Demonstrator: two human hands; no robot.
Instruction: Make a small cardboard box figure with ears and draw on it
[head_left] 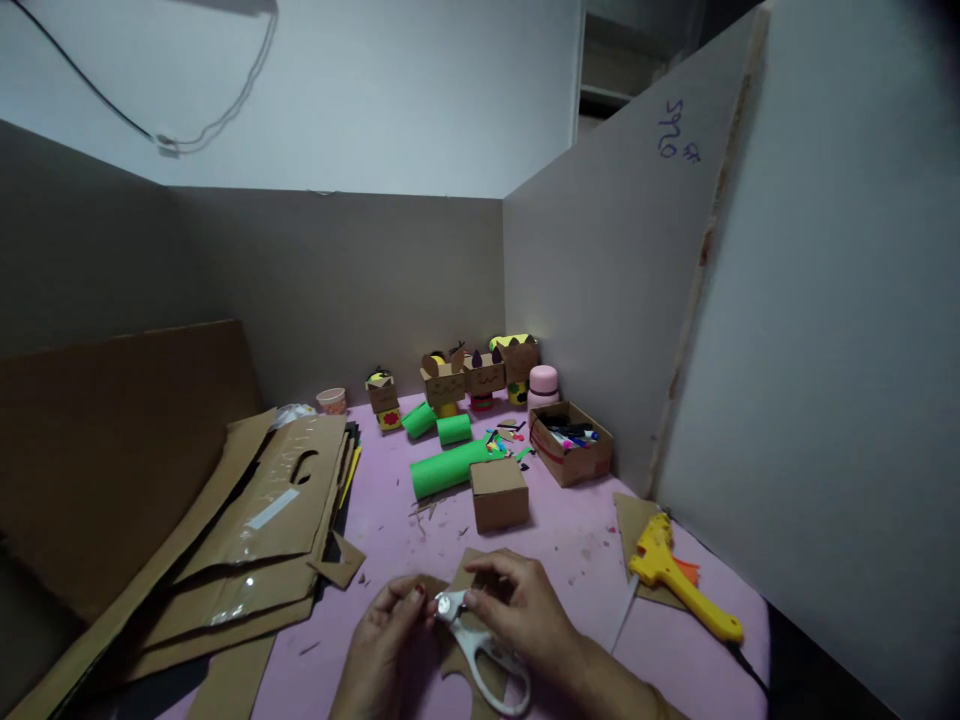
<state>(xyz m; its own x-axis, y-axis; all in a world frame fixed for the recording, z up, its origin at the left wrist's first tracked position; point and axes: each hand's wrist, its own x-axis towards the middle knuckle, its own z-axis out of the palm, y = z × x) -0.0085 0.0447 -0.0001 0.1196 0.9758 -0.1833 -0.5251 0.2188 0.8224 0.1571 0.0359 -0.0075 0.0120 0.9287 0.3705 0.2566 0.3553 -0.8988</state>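
Right in front of the plain, square-edged cardboard box point(500, 505), nearer the person, lie smooth white scissors point(466, 636) over a flat brown cardboard piece point(452, 652) with a curved cut edge. Behind the box stretches a matte green tube point(444, 473); well to its right rests a glossy yellow glue gun point(667, 568). The left hand point(382, 632) bends inward, fingertips bunched beside the scissors' pivot; the right hand point(521, 602) arches over them, fingers curled. Whether either actually grips, I can't tell.
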